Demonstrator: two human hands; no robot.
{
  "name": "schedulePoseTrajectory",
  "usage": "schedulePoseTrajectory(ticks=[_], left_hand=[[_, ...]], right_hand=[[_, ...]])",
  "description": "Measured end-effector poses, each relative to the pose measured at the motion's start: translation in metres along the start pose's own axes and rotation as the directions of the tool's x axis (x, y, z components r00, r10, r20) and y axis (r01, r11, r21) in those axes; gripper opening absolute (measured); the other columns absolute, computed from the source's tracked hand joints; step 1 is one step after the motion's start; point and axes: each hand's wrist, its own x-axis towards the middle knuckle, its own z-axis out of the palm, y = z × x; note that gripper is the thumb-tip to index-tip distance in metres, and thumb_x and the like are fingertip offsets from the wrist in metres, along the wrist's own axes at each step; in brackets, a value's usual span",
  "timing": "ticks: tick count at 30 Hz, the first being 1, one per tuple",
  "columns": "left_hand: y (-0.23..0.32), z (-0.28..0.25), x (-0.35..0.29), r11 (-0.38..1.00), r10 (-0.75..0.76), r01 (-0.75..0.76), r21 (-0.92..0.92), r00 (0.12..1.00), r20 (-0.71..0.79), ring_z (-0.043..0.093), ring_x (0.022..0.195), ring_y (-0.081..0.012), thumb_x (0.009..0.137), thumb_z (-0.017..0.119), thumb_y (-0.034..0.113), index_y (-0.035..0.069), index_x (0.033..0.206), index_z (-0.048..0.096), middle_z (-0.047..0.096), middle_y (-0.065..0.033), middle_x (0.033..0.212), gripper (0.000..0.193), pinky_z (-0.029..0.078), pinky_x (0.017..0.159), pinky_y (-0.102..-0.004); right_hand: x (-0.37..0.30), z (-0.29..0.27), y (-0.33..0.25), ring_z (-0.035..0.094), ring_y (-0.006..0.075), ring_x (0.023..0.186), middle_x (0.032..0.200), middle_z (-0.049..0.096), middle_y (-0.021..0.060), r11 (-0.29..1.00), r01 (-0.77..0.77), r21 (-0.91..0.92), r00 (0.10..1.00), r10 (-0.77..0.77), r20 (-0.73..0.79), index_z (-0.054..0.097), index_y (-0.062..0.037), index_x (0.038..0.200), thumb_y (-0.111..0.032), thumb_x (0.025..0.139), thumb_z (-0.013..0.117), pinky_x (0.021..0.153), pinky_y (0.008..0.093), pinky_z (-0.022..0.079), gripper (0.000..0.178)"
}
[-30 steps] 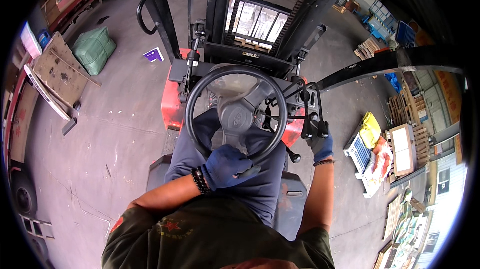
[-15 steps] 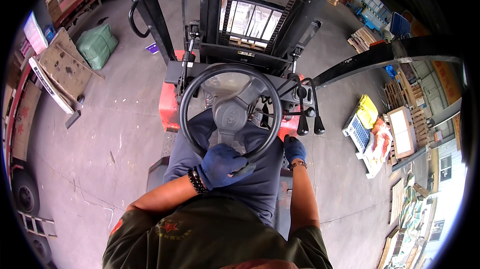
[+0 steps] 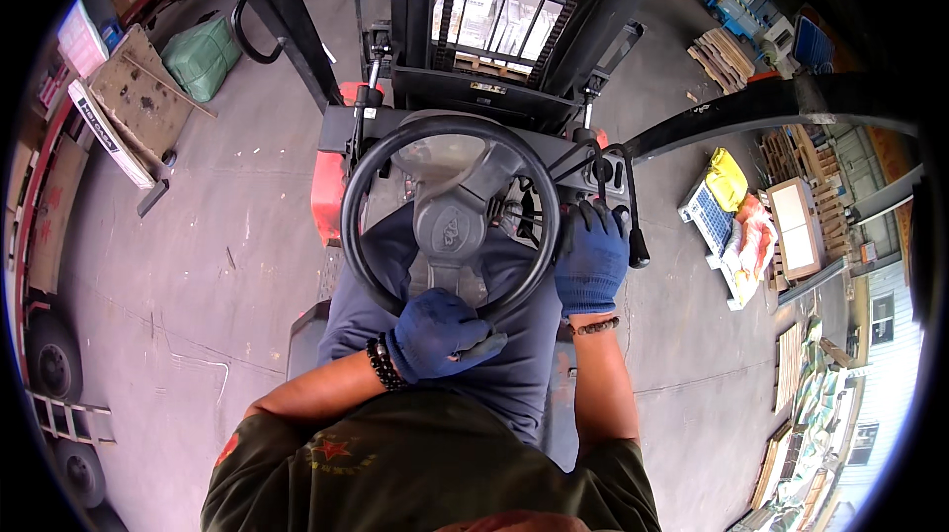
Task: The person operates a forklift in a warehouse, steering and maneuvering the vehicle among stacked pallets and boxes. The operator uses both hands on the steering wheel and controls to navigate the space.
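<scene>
I sit at the black steering wheel [image 3: 357,235] of a red and black forklift. My left hand [image 3: 442,332], in a blue work glove with dark fingertips, is closed at the near edge of the wheel; the rim passes under it. My right hand [image 3: 591,260], gloved the same way, lies over the nearer of two black control levers, fingers pointing forward and bent over it. That lever's knob is hidden beneath the palm. Just right of the hand stands the other control lever [image 3: 638,235]. Past the wheel rises the mast [image 3: 413,18], with chains and a load guard.
Pale wrapped goods [image 3: 474,18] show behind the guard. A green bale [image 3: 201,57] and a leaning board [image 3: 143,102] stand left. Right are a blue crate [image 3: 710,225], a yellow sack [image 3: 727,179] and wooden pallets [image 3: 722,59]. Truck wheels [image 3: 54,359] line the left edge.
My right hand has moved forward and up from beside the seat onto the nearer control lever. My left hand stays on the wheel. The view has shifted slightly.
</scene>
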Motion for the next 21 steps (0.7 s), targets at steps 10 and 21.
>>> schedulePoseTrajectory(ticks=[10, 21], left_hand=[[0.025, -0.006, -0.007, 1.0, 0.024, -0.024, -0.005, 1.0, -0.004, 0.064, 0.06, -0.024, 0.086, 0.096, 0.026, 0.013, 0.083, 0.078, 0.066, -0.0017, 0.068, 0.023, 0.046, 0.059, -0.0415], [0.011, -0.015, -0.008, 1.0, 0.005, -0.004, -0.007, 0.999, 0.051, 0.066, 0.064, -0.0253, 0.084, 0.096, 0.024, 0.013, 0.086, 0.079, 0.068, -0.0027, 0.072, 0.02, 0.048, 0.063, -0.0418]], right_hand=[[-0.064, -0.003, -0.012, 0.066, 0.0427, 0.138, 0.141, 0.074, 0.0201, 0.995, -0.085, -0.055, 0.996, 0.087, 0.037, 0.076, -0.0002, 0.132, -0.02, 0.097, 0.067, 0.113, 0.0574, 0.052, 0.041], [-0.067, 0.006, -0.024, 0.066, 0.0419, 0.138, 0.141, 0.075, 0.0187, 0.993, -0.105, -0.062, 0.994, 0.106, 0.014, 0.077, -0.0009, 0.128, -0.021, 0.098, 0.067, 0.111, 0.057, 0.053, 0.038]])
